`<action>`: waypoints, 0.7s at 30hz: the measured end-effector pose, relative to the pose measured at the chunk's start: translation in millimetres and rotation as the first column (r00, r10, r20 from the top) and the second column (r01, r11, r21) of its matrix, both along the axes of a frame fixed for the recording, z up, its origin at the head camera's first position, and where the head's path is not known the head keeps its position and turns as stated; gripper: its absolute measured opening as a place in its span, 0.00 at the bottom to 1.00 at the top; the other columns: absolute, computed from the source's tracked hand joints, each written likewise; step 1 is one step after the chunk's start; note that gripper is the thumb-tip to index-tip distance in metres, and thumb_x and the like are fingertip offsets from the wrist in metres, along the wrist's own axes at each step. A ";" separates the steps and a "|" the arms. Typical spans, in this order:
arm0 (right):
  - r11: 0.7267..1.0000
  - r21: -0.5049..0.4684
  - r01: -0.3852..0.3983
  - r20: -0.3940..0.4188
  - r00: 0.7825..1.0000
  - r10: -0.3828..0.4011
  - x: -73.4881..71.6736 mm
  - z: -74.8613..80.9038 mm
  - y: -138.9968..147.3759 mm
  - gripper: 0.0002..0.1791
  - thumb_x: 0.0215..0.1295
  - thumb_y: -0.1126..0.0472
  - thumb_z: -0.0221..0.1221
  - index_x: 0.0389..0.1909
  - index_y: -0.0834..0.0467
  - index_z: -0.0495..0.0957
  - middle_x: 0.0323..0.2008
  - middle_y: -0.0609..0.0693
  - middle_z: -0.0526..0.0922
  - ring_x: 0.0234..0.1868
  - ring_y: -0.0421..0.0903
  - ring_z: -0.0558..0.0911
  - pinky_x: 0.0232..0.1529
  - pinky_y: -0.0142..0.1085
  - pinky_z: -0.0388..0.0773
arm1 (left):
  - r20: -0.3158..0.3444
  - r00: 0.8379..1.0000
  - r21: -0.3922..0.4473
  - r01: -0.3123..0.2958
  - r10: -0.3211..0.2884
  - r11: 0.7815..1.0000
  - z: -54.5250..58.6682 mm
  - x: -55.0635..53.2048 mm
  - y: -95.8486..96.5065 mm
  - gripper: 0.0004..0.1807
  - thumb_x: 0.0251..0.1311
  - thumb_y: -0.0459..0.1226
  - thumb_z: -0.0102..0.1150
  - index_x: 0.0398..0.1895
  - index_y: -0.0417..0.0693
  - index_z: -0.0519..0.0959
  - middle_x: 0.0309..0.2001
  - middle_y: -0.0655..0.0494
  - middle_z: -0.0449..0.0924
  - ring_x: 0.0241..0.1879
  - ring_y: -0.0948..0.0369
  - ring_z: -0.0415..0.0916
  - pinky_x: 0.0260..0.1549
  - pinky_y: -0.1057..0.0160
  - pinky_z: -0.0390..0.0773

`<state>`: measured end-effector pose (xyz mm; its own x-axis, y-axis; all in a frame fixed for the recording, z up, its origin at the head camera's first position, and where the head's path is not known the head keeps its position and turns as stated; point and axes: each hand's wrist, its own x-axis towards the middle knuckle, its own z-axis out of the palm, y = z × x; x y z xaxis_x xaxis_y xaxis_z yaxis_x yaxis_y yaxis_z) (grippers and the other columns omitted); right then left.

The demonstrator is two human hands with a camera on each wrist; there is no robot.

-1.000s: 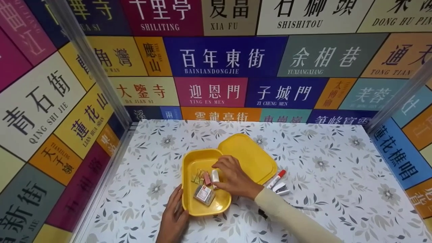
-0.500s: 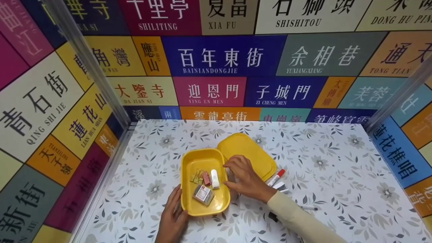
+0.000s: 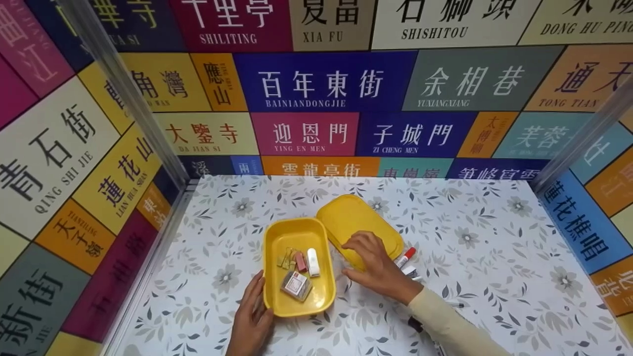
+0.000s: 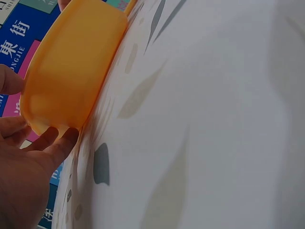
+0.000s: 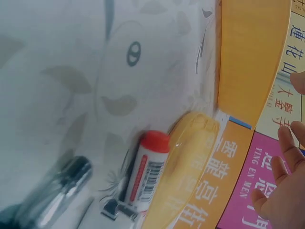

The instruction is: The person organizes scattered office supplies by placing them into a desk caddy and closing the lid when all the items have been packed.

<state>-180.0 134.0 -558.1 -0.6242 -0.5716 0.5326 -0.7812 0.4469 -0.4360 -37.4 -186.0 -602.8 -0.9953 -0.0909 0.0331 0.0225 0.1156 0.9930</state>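
A yellow plastic box (image 3: 324,291) stands uncovered on the floral-patterned table. It contains a small clear case with a white label (image 3: 295,285), a pink block (image 3: 299,262), a small white oblong piece (image 3: 312,262) and thin yellowish clips (image 3: 285,258). My left hand (image 3: 253,314) holds the box by its near left corner; the left wrist view shows its fingertips against the wall. Over the near edge of the yellow lid (image 3: 356,217), my right hand (image 3: 378,269) hovers with nothing in it, thumb and fingers apart.
Right of the lid lie a red-capped marker (image 5: 151,167) and a white item with a metal part (image 5: 112,212). A dark, shiny-ended pen (image 5: 57,191) is nearer the person. Sign-printed walls (image 3: 326,81) enclose the table at the back and sides.
My right hand has left the white piece inside the box and drawn back to the right, over the lid. The left hand stays at the box.
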 end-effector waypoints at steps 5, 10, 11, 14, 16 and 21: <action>1.000 -0.010 0.012 -0.012 1.000 -0.012 2.9 -2.3 7.7 0.28 0.51 0.57 0.75 0.54 0.52 0.78 0.54 0.47 0.77 0.61 0.54 0.69 0.63 0.52 0.66 | -0.009 1.000 0.000 0.000 0.000 1.000 0.4 0.3 0.2 0.40 0.62 0.22 0.57 0.78 0.47 0.60 0.79 0.64 0.51 0.77 0.59 0.51 0.68 0.66 0.65; 1.000 -0.021 0.015 -0.038 0.999 -0.016 5.6 -6.9 17.5 0.28 0.50 0.58 0.76 0.53 0.53 0.79 0.53 0.49 0.78 0.60 0.55 0.71 0.62 0.51 0.67 | -0.014 1.000 -0.007 0.000 0.000 1.000 0.6 0.2 0.5 0.40 0.62 0.22 0.57 0.78 0.46 0.61 0.78 0.65 0.51 0.77 0.59 0.50 0.68 0.66 0.65; 1.000 -0.020 0.017 -0.043 0.999 -0.018 5.9 -7.9 19.5 0.28 0.50 0.58 0.76 0.53 0.54 0.79 0.53 0.50 0.78 0.60 0.55 0.71 0.62 0.50 0.66 | -0.015 1.000 -0.007 -0.001 0.001 1.000 0.7 0.2 0.4 0.40 0.61 0.22 0.57 0.78 0.46 0.61 0.78 0.65 0.52 0.77 0.60 0.50 0.68 0.66 0.66; 1.000 -0.011 0.023 -0.052 0.998 -0.024 7.0 -9.9 26.2 0.27 0.50 0.58 0.76 0.52 0.54 0.79 0.52 0.50 0.78 0.59 0.56 0.72 0.61 0.49 0.66 | -0.021 1.000 -0.008 0.001 -0.001 1.000 0.8 0.4 0.3 0.40 0.61 0.21 0.56 0.78 0.44 0.60 0.78 0.64 0.52 0.76 0.60 0.52 0.68 0.64 0.66; 1.000 -0.010 0.026 -0.055 0.998 -0.027 7.6 -10.7 31.4 0.27 0.49 0.58 0.76 0.52 0.54 0.79 0.52 0.51 0.79 0.58 0.56 0.72 0.61 0.48 0.66 | -0.020 1.000 -0.006 0.001 -0.001 1.000 1.0 0.5 0.1 0.40 0.62 0.22 0.56 0.78 0.44 0.60 0.78 0.64 0.52 0.76 0.60 0.52 0.68 0.64 0.66; 0.999 -0.013 0.038 -0.047 0.998 -0.039 9.0 -11.0 46.6 0.28 0.50 0.59 0.76 0.53 0.54 0.79 0.52 0.51 0.79 0.58 0.57 0.71 0.62 0.47 0.65 | 0.000 1.000 -0.001 -0.003 0.003 1.000 1.4 0.4 -0.4 0.38 0.65 0.27 0.60 0.78 0.47 0.60 0.78 0.65 0.52 0.76 0.61 0.53 0.68 0.64 0.66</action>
<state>-171.0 180.7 -569.1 -0.6195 -0.5409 0.5689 -0.7834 0.4718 -0.4046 -37.1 -186.4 -601.4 -0.9951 -0.0935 0.0333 0.0223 0.1162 0.9930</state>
